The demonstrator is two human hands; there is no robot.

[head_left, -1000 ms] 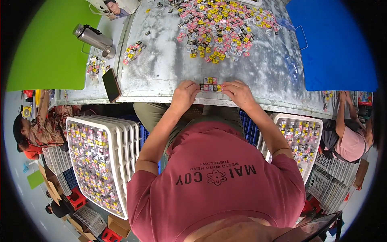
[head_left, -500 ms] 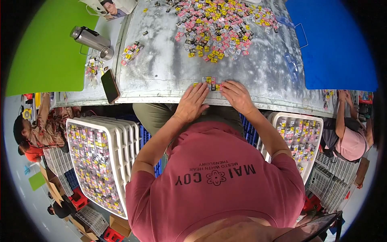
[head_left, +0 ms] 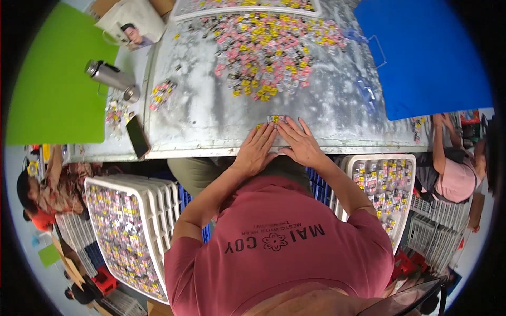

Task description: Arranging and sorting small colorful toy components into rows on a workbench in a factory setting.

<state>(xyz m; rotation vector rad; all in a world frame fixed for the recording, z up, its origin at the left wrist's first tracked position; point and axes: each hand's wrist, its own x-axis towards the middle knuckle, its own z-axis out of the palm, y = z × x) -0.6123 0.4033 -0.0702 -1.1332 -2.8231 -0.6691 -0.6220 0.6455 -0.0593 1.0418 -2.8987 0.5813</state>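
Small square tile-like pieces in yellow, pink, white and black point(head_left: 275, 119) are grouped at the table's front edge. My left hand point(head_left: 255, 150) lies over the group's left side, its fingers stretched forward. From the right my right hand point(head_left: 302, 145) reaches over the same pieces, fingers extended and slightly spread. The two hands nearly meet at the fingertips, which cover part of the group. Farther back spreads a large loose pile of the same kind of pieces point(head_left: 269, 55). What the pieces are exactly is too small to tell.
A dark phone point(head_left: 137, 137), a steel flask point(head_left: 112, 75) and a small cluster of pieces point(head_left: 163, 95) lie left. White crates of pieces point(head_left: 142, 210) point(head_left: 345, 181) flank my legs. A white tray point(head_left: 245, 13) stands behind the pile. Green point(head_left: 58, 79) and blue panels point(head_left: 421, 63) border the table. Co-workers sit both sides.
My right hand has moved left, close to my left hand, covering more of the grouped pieces. The view has tilted, so the tray behind the pile now shows.
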